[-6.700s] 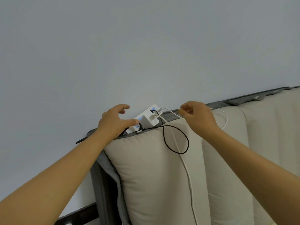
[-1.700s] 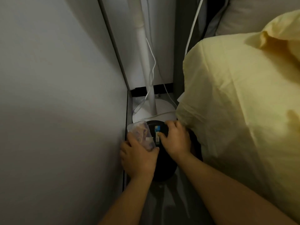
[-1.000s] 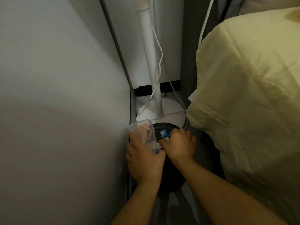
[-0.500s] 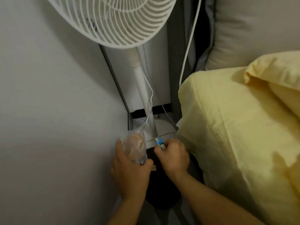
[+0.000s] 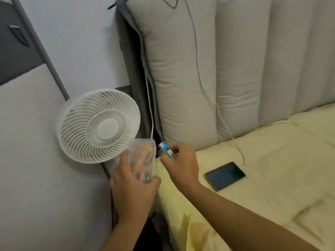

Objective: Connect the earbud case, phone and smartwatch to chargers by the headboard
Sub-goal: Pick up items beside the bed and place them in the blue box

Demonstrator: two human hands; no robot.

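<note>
My left hand (image 5: 134,185) grips a clear plastic box (image 5: 143,156) with orange and dark small items inside, held up beside the bed. My right hand (image 5: 181,163) pinches a small blue and white object (image 5: 166,150) just right of the box. A dark phone (image 5: 225,175) lies screen up on the yellow sheet (image 5: 272,169), with a thin white cable (image 5: 223,124) hanging down the beige padded headboard (image 5: 181,69) and ending near it. I see no earbud case or smartwatch.
A white standing fan (image 5: 98,125) faces me in the narrow gap between the wall and the bed. A second white cable (image 5: 150,98) drops along the headboard's left edge. A dark round object (image 5: 152,234) sits low in the gap.
Both hands have risen from the dark gap by the fan base up to bed level, carrying the clear box and the blue and white object. The view lifted onto the headboard and phone.
</note>
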